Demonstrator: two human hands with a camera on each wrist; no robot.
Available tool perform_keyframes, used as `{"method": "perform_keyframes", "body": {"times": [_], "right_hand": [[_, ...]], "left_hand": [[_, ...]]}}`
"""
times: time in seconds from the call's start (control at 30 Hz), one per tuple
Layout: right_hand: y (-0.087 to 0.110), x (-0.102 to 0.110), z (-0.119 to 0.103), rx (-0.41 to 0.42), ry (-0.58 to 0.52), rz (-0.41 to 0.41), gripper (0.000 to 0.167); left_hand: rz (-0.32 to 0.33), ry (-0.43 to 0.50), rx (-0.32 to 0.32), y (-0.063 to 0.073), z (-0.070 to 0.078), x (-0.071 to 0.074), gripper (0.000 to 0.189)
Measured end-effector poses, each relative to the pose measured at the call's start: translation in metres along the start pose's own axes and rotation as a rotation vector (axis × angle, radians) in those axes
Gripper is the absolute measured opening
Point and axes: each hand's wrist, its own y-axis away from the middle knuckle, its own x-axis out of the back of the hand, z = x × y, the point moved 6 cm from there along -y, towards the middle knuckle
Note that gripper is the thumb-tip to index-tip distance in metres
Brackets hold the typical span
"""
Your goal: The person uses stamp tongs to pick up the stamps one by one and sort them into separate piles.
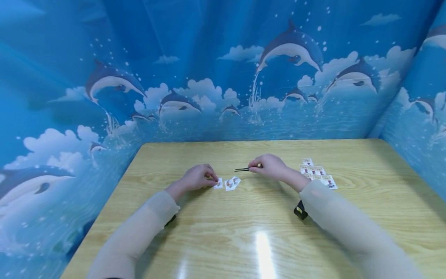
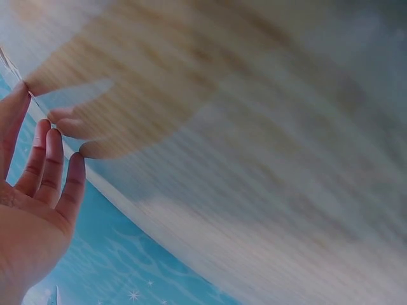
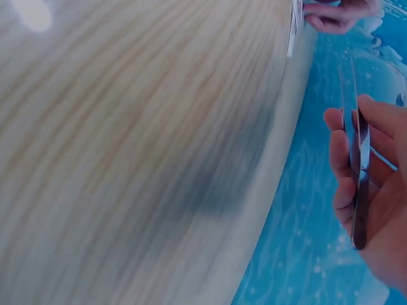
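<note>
In the head view my left hand is at a small white picture card on the table, its fingertips at the card's left edge. The left wrist view shows its fingers extended, with their tips against the tabletop. Two more picture cards lie just right of that card, partly overlapping. My right hand holds dark metal tweezers between thumb and fingers. Their tips point left, above the table behind the loose cards, with nothing between the two prongs.
On the right of the wood-grain table several similar cards are laid close together in a group, partly behind the right forearm. A blue dolphin-print curtain borders the back and sides. A black wrist device shows under the right sleeve.
</note>
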Motion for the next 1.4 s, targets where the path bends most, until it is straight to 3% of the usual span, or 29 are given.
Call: {"method": "perform_keyframes", "body": {"times": [0.23,0.63,0.97,1.4], "right_hand": [[-0.020,-0.017,-0.016,0.067,0.038,-0.062,0.019],[-0.030,-0.038,-0.019,-0.007,0.092,-0.126,0.019],[-0.034,-0.043,-0.024,-0.021,0.080,-0.123,0.019],[-0.038,-0.044,-0.023,-0.079,0.077,-0.102,0.020]], "left_hand": [[0.013,-0.017,0.008,0.000,-0.001,0.000,0.008],[0.012,0.003,0.003,0.002,0.002,0.001,0.010],[0.015,0.001,0.016,0.001,0.001,0.000,0.009],[0.044,-0.023,-0.026,0.000,0.000,0.001,0.020]]}}
